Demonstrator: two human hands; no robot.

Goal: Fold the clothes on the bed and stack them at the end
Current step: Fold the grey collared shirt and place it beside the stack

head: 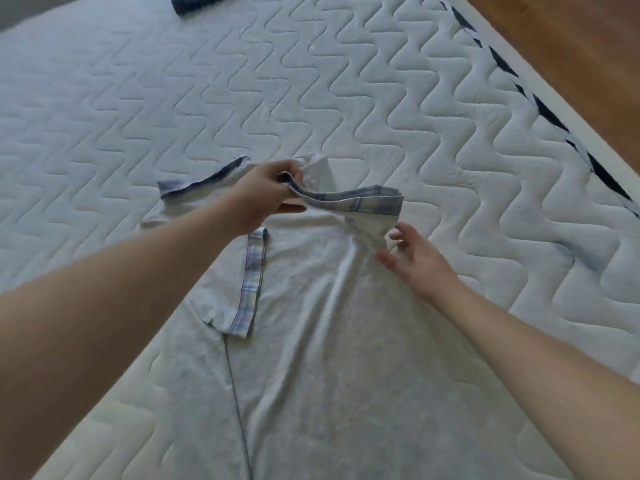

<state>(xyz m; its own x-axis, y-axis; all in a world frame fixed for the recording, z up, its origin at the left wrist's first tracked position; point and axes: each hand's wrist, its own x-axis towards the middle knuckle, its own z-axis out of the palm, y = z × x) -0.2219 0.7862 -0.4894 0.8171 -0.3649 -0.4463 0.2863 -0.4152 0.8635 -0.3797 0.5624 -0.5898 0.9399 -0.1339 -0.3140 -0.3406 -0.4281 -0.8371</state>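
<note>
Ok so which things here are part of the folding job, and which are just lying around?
Part of the job:
- white shirt with plaid trim, spread on the mattress
- left hand, gripping the plaid collar
- right hand, fingers relaxed at the shirt's shoulder
- dark garment at the far edge, likely still to fold

Just there:
- quilted mattress
- wooden floor

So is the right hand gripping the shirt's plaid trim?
No, the right hand hovers open beside the white shirt; the left hand pinches the plaid trim.

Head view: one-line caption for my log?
Left hand grips white shirt's plaid-trimmed edge on quilted mattress; right hand hovers open.
</note>
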